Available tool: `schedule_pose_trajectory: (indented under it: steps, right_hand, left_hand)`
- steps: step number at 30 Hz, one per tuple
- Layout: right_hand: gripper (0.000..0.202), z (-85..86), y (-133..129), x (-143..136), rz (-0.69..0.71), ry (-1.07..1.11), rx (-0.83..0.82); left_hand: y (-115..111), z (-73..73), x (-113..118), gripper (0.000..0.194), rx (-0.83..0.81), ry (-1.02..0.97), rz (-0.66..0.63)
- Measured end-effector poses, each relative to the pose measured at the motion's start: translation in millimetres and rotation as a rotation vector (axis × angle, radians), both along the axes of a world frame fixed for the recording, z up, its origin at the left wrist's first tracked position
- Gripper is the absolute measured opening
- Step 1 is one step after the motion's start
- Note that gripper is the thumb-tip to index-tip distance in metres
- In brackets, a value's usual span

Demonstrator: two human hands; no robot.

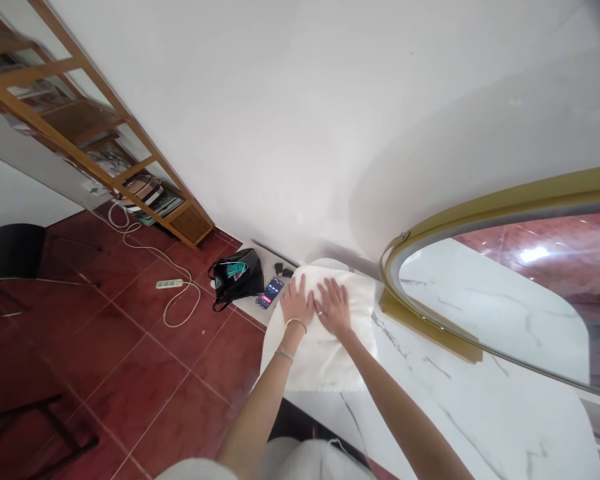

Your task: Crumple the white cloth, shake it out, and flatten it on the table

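White cloth (327,360) lies beneath the left hand (296,303) and right hand (334,309), both flat, close together, fingers spread, clamped on nothing. Smoothing seems in hand; the next stroke probably calls for light, even pressure.

Fingers (303,287) flat on white cloth (327,367)

Bright room, soft edges

Diffuse light brightens the wall (260,127) beyond the right hand (334,308). To its right, the mirror (495,283) carries a white glare (534,254), under a soft, curved wall shadow (420,140). Far left, the chair (13,253) looks blurred, and the shelf (95,127) stretched.
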State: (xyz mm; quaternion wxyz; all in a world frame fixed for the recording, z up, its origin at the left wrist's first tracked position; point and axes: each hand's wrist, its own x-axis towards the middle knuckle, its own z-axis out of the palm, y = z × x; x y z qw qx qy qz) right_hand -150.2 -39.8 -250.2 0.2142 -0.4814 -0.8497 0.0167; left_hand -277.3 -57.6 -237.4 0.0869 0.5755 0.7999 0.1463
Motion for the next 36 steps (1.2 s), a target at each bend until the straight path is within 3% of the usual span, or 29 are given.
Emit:
schedule_pose_trajectory:
  steps: [3,6,10,12,14,19,22,25,29,33,36]
  right_hand:
    - [0.043,1.2,-61,-2,0.104,0.038,-0.019]
    - [0.058,6.6,-125,12,0.262,-0.067,-0.100]
    - [0.082,14.5,-174,34,0.355,-0.211,-0.148]
    - [0.083,13.8,-176,40,0.358,-0.233,-0.148]
    - [0.081,9.5,-164,43,0.358,-0.236,-0.143]
    - [0.074,-4.0,-97,61,0.258,-0.199,-0.075]
    - [0.065,-7.3,-50,87,0.165,-0.192,-0.042]
    - [0.061,-9.9,-17,111,0.111,-0.221,-0.085]
    - [0.061,-16.3,-18,109,0.064,-0.127,-0.064]
    - [0.055,-21.9,-67,69,-0.015,-0.034,-0.058]
    - [0.052,-21.1,-111,43,0.081,0.007,-0.039]
  left_hand:
    - [-62,-1.1,-7,0.051,-0.007,0.036,0.046]
    - [-120,-3.8,-3,0.050,0.017,0.073,0.072]
    - [-164,-8.4,12,0.056,0.054,0.075,0.054]
    - [-166,-10.5,18,0.061,0.062,0.063,0.055]
    - [-153,-12.0,23,0.062,0.065,0.041,0.053]
    - [-73,-7.7,39,0.058,0.045,-0.089,-0.061]
    - [-21,-4.2,52,0.058,0.038,-0.157,-0.215]
    - [4,-6.0,60,0.056,0.055,-0.168,-0.341]
    - [-15,-10.1,55,0.054,0.082,-0.129,-0.373]
    - [-67,-9.2,33,0.053,0.093,-0.089,-0.301]
    - [-115,-5.5,13,0.052,0.059,-0.048,-0.223]
